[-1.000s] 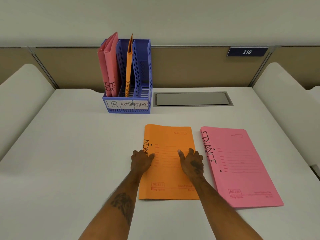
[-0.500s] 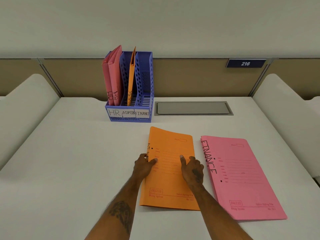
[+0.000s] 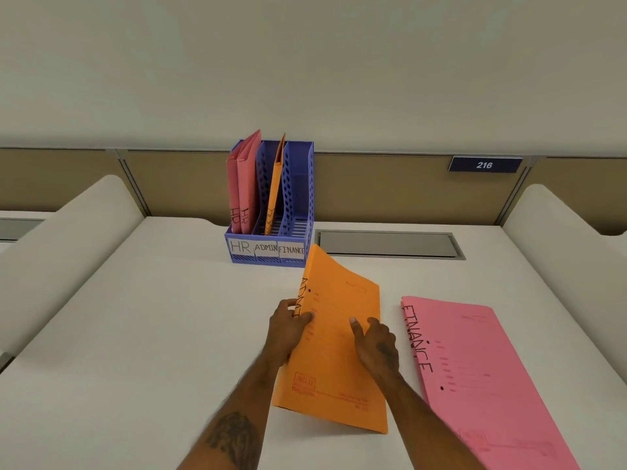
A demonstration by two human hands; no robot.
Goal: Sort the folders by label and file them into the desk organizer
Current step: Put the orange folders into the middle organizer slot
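Observation:
An orange folder (image 3: 339, 320) marked ADMIN tilts up off the desk, its left spine edge raised. My left hand (image 3: 288, 329) grips that spine edge, thumb on top and fingers underneath. My right hand (image 3: 375, 342) rests on the folder's front with fingers spread. A pink folder (image 3: 475, 368) marked FINANCE lies flat to the right. At the back stands a blue desk organizer (image 3: 300, 198) with slots labelled HR, ADMIN and FINANCE. Two pink HR folders (image 3: 242, 188) stand in its left slot. One orange folder (image 3: 276, 191) stands in the middle slot.
A grey metal cable hatch (image 3: 386, 244) is set into the white desk (image 3: 135, 317) right of the organizer. Curved white dividers rise at both sides. A beige partition with a plate reading 216 (image 3: 484, 164) runs along the back.
The orange ADMIN folder has come up from lying flat, its left edge lifted by my left hand. The view has tilted upward.

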